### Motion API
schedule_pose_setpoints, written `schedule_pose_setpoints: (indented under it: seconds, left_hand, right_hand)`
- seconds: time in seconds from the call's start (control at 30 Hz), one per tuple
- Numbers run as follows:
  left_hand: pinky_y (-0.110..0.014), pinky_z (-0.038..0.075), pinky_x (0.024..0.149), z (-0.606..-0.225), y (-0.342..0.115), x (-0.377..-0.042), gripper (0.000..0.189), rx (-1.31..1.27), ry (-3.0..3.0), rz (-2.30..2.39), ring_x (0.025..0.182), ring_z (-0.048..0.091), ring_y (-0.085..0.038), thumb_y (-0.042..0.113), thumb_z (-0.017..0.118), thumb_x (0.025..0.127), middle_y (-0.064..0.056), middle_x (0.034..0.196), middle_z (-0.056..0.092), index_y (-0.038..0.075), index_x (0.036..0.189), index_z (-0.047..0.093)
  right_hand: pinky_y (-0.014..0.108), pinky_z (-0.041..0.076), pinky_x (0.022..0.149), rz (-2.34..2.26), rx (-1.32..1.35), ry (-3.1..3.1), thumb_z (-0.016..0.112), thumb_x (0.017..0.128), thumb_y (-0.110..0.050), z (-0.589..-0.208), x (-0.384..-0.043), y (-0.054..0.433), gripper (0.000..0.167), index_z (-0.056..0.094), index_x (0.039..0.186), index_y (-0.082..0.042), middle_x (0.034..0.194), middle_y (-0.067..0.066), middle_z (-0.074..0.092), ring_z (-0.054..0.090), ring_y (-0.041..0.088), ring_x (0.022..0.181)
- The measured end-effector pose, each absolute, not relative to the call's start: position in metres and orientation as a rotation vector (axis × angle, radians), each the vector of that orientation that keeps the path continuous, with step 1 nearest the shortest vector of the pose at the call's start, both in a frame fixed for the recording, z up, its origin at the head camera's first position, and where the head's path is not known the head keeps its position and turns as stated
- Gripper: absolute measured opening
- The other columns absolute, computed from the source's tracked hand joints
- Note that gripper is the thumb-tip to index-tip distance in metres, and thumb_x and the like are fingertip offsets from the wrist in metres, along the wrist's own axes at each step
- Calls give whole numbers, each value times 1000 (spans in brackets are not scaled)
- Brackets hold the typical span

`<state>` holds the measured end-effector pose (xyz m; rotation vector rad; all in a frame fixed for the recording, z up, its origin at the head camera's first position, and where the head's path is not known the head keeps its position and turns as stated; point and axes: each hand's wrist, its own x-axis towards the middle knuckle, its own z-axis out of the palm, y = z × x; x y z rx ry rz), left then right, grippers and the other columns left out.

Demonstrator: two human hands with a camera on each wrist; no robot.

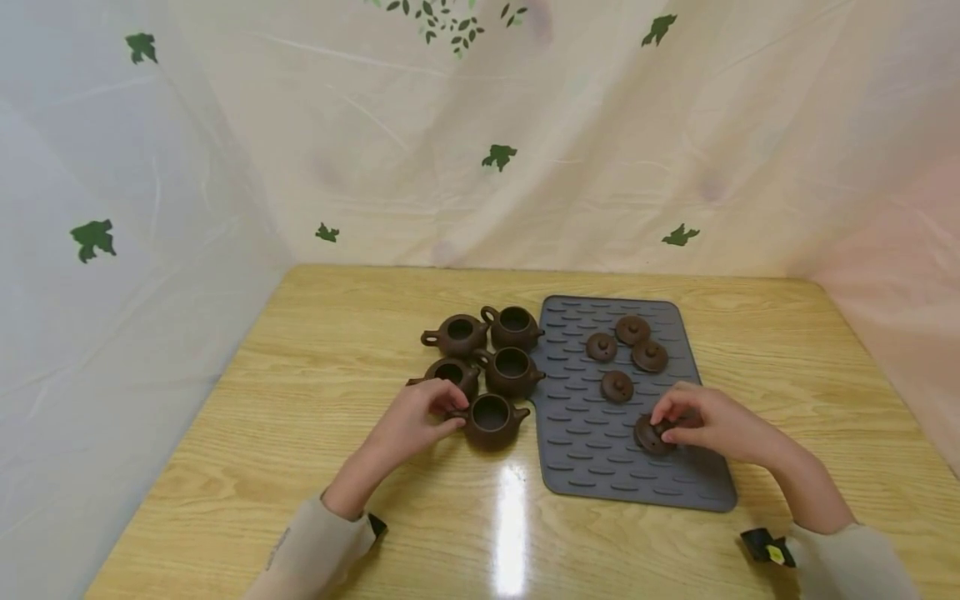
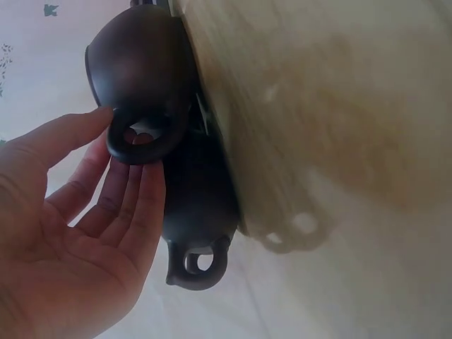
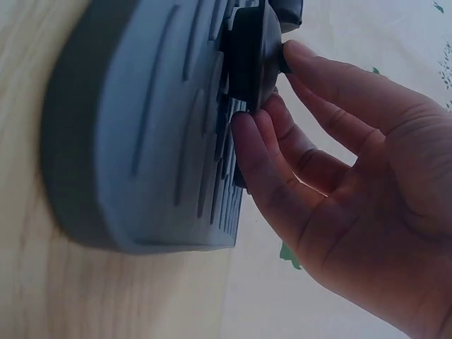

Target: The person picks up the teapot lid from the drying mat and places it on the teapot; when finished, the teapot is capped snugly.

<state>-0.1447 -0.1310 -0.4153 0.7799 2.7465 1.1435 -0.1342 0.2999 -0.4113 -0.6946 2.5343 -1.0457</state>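
Observation:
My left hand (image 1: 416, 421) pinches the handle of a small dark brown teapot (image 1: 491, 423), which sits lidless on the table nearest me. In the left wrist view, thumb and fingers meet around the looped handle (image 2: 145, 152), with another teapot (image 2: 201, 212) behind. On the grey mat, my right hand (image 1: 716, 423) holds a round brown lid (image 1: 652, 435) by its knob. The right wrist view has one fingertip (image 3: 300, 56) at the knob and another near the lid's lower edge. The lid (image 3: 247, 60) stays close over the ridged mat (image 3: 166, 141).
Several more open teapots, among them one at the back (image 1: 515, 327), cluster left of the mat (image 1: 585, 467). Farther up the mat lie several loose lids, one of them (image 1: 617, 387) near the middle. A printed cloth (image 1: 405, 183) hangs behind the wooden table (image 1: 300, 400).

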Motion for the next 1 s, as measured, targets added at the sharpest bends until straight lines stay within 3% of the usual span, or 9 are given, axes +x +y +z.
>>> schedule_pose_setpoints:
  seconds: [0.5,0.77,1.0]
  left_hand:
    - [-29,59,79,-418,-127,-143,12,729,2766,1136,89,70,-17,5,76,87,-5,96,70,9,96,68]
    - [-28,58,80,-419,-126,-143,12,712,2785,1108,89,70,-16,7,76,87,-4,96,70,10,96,68]
    - [-27,58,79,-420,-126,-142,12,702,2788,1104,89,70,-16,8,76,87,-5,97,70,10,95,68]
  right_hand:
    - [23,56,78,-1027,-779,2580,73,90,-18,-396,-141,281,16,67,106,-15,101,0,61,59,0,89]
    - [27,56,82,-986,-808,2604,73,90,-19,-389,-149,261,14,67,103,-23,99,-6,60,59,2,88]
    - [28,56,80,-1007,-859,2587,72,91,-21,-379,-153,244,12,68,103,-20,100,-4,61,62,5,88]
